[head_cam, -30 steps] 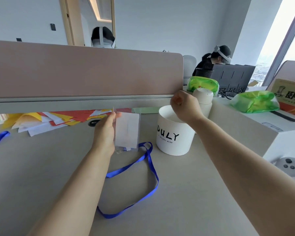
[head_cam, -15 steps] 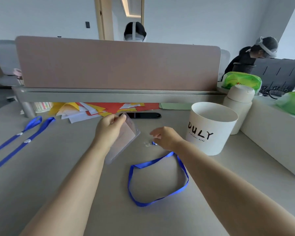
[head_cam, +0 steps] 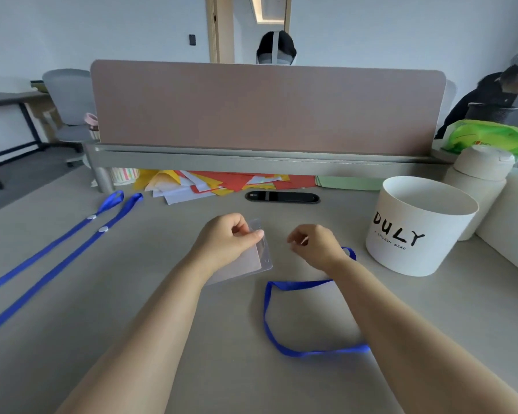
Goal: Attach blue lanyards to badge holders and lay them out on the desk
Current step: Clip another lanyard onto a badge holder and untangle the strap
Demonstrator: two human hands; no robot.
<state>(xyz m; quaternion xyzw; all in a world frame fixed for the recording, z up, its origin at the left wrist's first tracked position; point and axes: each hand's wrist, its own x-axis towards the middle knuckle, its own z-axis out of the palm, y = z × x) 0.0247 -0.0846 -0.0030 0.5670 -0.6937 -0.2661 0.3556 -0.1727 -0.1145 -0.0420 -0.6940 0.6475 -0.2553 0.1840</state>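
left fingers (head_cam: pixel 256 234) are pinching the slotted top edge of the clear badge holder (head_cam: pixel 245 265), thumb on top. the left hand (head_cam: pixel 222 245) tilts the sleeve just above the desk (head_cam: pixel 132 309), to the left of the white tub (head_cam: pixel 416 234). right fingers (head_cam: pixel 296 243) are curled in tight, pinching something small and pale. it looks like the clip end of the blue lanyard (head_cam: pixel 326 351), though it's too small to be sure. the right hand (head_cam: pixel 317 248) sits between the holder and the tub, close to the holder but not touching it. the lanyard's loop lies on the desk in front of the tub, nearer the person, one end rising behind the right wrist. the step looks like clipping on: best to hold the slot steady and facing the clip, feed the clip squarely through, and watch that the loop doesn't twist. two more lanyards (head_cam: pixel 69 233) lie stretched out far to the tub's left, and coloured papers (head_cam: pixel 222 183) sit left of the tub at the desk's far edge.
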